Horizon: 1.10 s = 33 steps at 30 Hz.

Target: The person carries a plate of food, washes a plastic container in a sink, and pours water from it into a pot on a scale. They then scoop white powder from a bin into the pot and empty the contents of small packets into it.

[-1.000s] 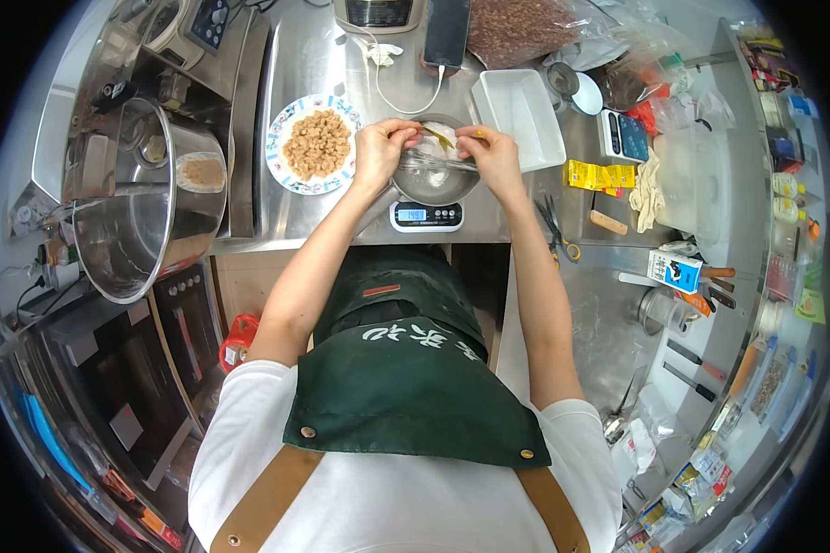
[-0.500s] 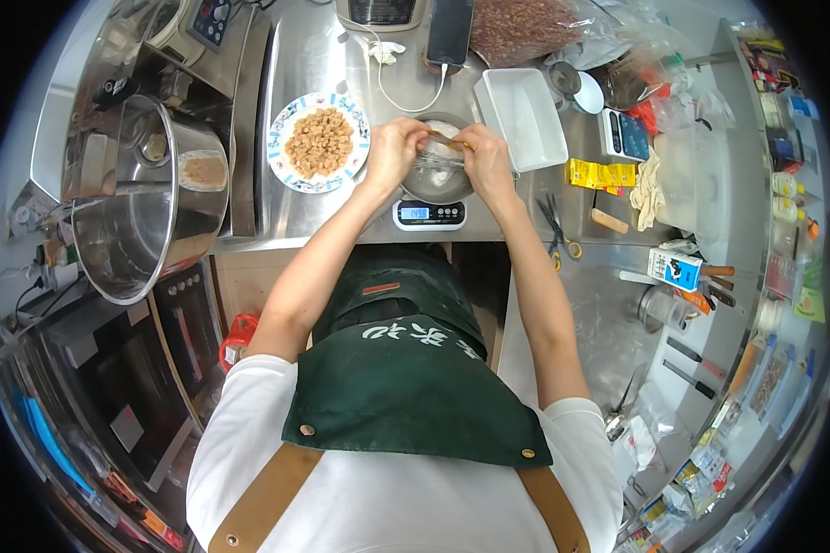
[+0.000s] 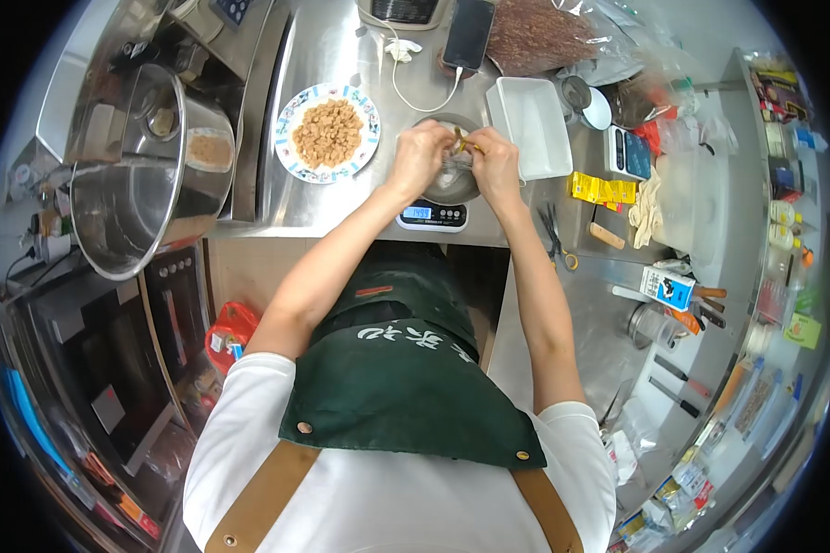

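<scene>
Both hands meet over a round metal bowl (image 3: 452,191), which stands on a small digital kitchen scale (image 3: 431,215) with a lit display. My left hand (image 3: 421,155) is closed, its fingertips pinching at a thin yellow-brown strip (image 3: 470,144) that looks like a rubber band. From the other side my right hand (image 3: 495,164) pinches the same strip. Beneath the fingers, crumpled clear plastic, apparently a bag (image 3: 454,170), lies in the bowl with something whitish inside. The fingers hide part of the plastic and what they grip there.
Left of the bowl, a patterned plate (image 3: 286,147) holds light brown chunks (image 3: 327,134). A white plastic tub (image 3: 535,129) stands to the right. Nearby are scissors (image 3: 555,238), a second scale (image 3: 630,152) and a phone (image 3: 468,35). A large metal pot (image 3: 152,198) is at far left.
My hands have tilted and turned at the fingertips. The strip, stretched level between them before, now looks bent and crossed. The whole view has shifted slightly.
</scene>
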### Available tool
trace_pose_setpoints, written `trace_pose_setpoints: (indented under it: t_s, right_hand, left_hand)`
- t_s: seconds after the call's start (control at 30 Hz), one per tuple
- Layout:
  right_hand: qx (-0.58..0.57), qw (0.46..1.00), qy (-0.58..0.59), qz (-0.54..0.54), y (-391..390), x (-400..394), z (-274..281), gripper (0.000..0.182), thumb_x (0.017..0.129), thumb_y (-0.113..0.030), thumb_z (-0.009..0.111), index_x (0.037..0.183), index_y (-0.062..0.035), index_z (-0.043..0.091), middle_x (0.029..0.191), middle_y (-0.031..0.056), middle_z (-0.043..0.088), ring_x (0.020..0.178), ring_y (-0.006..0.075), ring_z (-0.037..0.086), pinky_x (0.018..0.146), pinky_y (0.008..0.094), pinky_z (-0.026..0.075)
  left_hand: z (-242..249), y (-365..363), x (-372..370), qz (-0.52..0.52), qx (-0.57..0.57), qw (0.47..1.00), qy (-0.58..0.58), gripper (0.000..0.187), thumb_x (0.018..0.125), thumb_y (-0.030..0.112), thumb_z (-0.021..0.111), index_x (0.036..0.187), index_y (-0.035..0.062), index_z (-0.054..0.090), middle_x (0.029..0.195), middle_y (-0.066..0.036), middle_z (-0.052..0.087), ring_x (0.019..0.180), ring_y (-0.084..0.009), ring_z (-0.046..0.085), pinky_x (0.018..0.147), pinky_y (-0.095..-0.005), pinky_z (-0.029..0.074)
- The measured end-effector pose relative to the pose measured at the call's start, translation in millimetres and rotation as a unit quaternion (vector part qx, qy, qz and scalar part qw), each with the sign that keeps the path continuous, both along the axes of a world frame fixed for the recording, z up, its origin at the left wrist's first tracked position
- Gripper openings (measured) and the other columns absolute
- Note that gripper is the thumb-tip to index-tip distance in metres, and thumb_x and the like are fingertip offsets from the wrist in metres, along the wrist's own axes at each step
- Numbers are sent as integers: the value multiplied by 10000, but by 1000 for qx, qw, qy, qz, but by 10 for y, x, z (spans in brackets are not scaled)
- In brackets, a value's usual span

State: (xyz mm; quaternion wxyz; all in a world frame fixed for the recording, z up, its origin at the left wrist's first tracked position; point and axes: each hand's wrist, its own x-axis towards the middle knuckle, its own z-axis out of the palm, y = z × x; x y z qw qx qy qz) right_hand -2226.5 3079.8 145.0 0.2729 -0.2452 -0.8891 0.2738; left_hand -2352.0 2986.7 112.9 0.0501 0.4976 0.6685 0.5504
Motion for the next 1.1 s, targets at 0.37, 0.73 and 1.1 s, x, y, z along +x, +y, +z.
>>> trace_pose_setpoints:
  t_s: [0.37,0.73,1.1]
  right_hand:
    - [-87,996,23,30,190,96,95,124,756,66,642,856,20,698,815,161,654,695,318,633,645,364,495]
    - [-73,996,35,43,77,100,140,98,788,11,659,874,24,705,806,189,662,670,323,646,633,369,496]
    - [71,997,3,-20,24,103,38,79,804,-39,659,827,35,673,764,196,637,684,363,623,643,417,474]
  left_hand:
    - [395,-340,87,177,-4,984,-15,359,784,-21,659,1140,25,646,1003,-171,639,750,-294,653,680,-359,520]
    - [419,-2123,731,365,-73,911,-178,278,896,-13,570,1160,27,649,1040,-108,630,781,-162,651,649,-268,524]
    - [161,-4033,1195,478,-107,844,-219,229,951,38,519,1134,1,652,1069,-88,636,789,-122,647,628,-239,521]
